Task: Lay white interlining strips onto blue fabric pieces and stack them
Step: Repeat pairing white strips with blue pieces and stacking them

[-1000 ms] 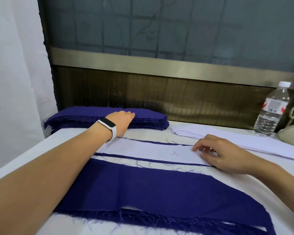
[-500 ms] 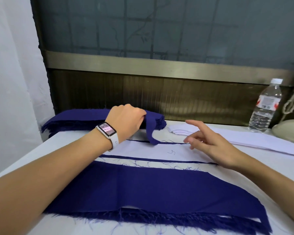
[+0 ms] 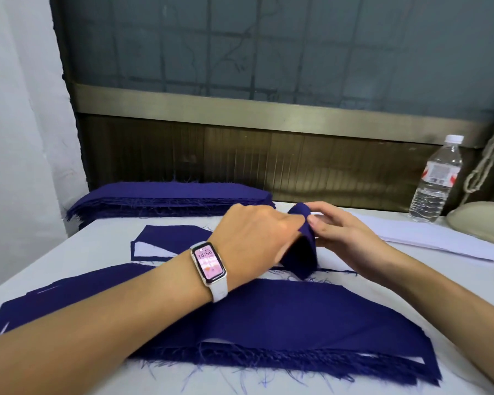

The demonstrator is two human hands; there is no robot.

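Hanging limp above the bench (image 3: 106, 246), a blue fabric piece (image 3: 304, 249) is pinched at its top fold by the left hand (image 3: 254, 235) and right hand (image 3: 345, 238). It looks light, floppy and fray-edged, so opposite corners seem the best hold.

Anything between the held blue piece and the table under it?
Nothing visible: left hand and right hand hold the blue piece just above the table; below lies only a flat blue piece with a white strip.
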